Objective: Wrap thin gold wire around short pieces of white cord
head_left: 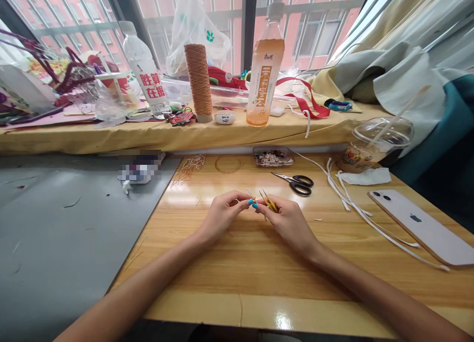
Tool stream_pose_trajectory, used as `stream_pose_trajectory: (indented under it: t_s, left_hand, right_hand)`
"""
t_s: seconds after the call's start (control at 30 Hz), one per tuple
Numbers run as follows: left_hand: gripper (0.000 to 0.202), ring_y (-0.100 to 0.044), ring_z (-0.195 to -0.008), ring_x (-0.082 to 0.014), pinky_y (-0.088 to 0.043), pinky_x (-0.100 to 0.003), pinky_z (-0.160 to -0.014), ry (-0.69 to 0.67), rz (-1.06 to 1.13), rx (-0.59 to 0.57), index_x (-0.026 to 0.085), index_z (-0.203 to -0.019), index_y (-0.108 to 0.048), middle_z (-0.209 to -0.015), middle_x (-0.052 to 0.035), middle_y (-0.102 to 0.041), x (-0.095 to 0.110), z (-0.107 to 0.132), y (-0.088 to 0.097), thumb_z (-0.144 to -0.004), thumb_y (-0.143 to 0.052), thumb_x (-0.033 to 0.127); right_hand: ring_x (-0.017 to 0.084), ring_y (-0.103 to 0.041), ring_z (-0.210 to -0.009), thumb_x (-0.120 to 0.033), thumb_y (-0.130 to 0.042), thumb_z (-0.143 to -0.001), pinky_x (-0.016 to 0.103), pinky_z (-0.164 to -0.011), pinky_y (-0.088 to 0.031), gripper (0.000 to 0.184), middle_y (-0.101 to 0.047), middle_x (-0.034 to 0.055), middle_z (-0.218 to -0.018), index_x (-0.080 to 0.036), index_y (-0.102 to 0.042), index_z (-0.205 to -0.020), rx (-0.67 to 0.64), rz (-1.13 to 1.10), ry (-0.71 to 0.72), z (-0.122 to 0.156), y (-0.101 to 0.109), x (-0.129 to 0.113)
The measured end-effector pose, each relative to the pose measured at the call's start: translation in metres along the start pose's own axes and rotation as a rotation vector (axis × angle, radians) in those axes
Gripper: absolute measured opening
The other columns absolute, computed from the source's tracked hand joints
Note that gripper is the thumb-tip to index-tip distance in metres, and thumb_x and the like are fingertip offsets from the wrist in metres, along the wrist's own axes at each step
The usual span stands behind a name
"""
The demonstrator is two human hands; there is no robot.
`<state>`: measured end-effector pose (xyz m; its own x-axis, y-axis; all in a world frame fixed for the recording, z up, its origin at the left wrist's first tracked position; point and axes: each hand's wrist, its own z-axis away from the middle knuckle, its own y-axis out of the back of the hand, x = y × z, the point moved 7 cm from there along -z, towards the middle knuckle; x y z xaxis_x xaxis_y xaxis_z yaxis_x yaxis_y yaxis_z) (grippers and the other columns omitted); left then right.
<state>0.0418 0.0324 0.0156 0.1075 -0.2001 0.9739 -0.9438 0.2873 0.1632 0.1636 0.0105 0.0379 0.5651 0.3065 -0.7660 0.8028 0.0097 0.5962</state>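
Thin copper-coloured wire (251, 194), a short bent bit of it, sits pinched between the thumb and forefinger of my left hand (224, 214). It is held just above the glossy wooden surface (237, 278), right between both hands. My right hand (287, 221) is closed around slim yellow tweezers (269, 202), whose free end points up and towards the wire; whether it touches I cannot tell. Beyond my left hand lie a loose bundle of cut copper strands (188, 168) and a flat wire coil (228, 164). Beyond my right are a clear shallow tray of small beads (273, 157) and black-handled scissors (298, 183). I judge the work early: strands are cut, but the bit I hold looks barely shaped, with no bead on it that I can see.
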Motion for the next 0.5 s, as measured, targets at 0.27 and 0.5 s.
stream_pose_trajectory:
  t_s: [0.27,0.5]
  left_hand:
    - [0.018,-0.036,-0.045,-0.0049,-0.027,-0.018,-0.043,0.166,0.165,0.043,0.013,-0.066,-0.06,-0.058,0.0017,-0.052,-0.007,0.002,-0.001,-0.067,-0.058,0.03]
    - [0.029,-0.026,-0.038,-0.001,-0.015,-0.018,-0.037,0.194,0.297,0.142,0.012,-0.078,-0.06,-0.065,0.0011,-0.052,-0.015,-0.001,0.007,-0.065,-0.061,0.038]
  right_hand:
    - [0.011,-0.048,-0.058,-0.023,-0.051,-0.077,0.022,-0.053,-0.034,0.011,-0.058,0.0,-0.065,-0.016,-0.057,-0.07,-0.002,0.041,0.14,0.001,-0.003,-0.007]
    - [0.012,-0.051,-0.059,-0.026,-0.046,-0.08,0.021,-0.055,-0.035,0.02,-0.061,-0.0004,-0.066,-0.016,-0.058,-0.067,-0.147,-0.019,0.074,-0.002,-0.006,0.0]
